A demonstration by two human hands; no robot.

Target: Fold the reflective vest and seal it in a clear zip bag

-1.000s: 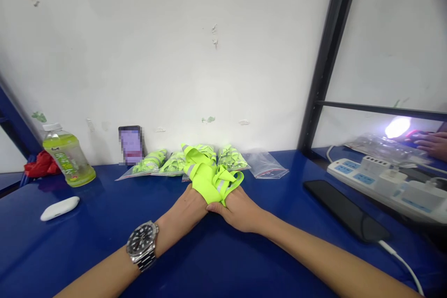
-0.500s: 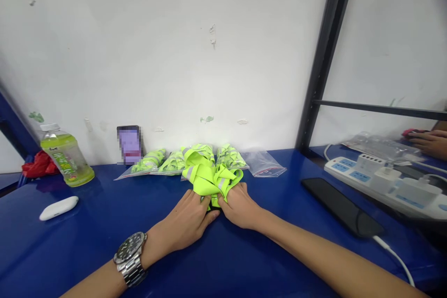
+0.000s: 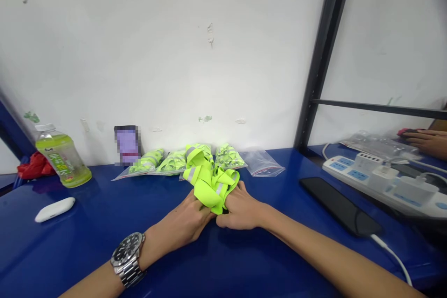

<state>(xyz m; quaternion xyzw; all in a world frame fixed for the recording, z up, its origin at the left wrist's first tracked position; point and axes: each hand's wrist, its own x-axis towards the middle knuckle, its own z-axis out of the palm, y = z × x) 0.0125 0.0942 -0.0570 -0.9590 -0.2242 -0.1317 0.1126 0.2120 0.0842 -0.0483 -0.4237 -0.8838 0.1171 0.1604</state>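
Observation:
A bunched neon-yellow reflective strap point(image 3: 209, 185) with silver-grey stripes is gathered between my hands over the blue table. My left hand point(image 3: 190, 214), with a metal watch point(image 3: 128, 256) on its wrist, is closed on the strap's left and lower side. From the right, my right hand point(image 3: 241, 207) grips the same bundle, its thumb low and fingers partly hidden by the loops. Just behind stand clear zip bags packed with similar yellow straps, one at the left point(image 3: 146, 161), another beside it point(image 3: 172, 162), one at the right point(image 3: 228, 157). A flat clear zip bag point(image 3: 263, 164) lies farther right.
At left are a drink bottle point(image 3: 63, 154), a red cloth-like item point(image 3: 36, 165) and a white earbud case point(image 3: 55, 209). A phone point(image 3: 127, 144) leans on the wall. To the right lie a charging phone point(image 3: 340, 206) and a power strip point(image 3: 359, 174). Beyond the frame post is another person's hand point(image 3: 431, 141).
The strap bundle has shifted slightly, and a yellow band now hangs down between my hands. My right thumb has moved lower. The whole view has drifted a little.

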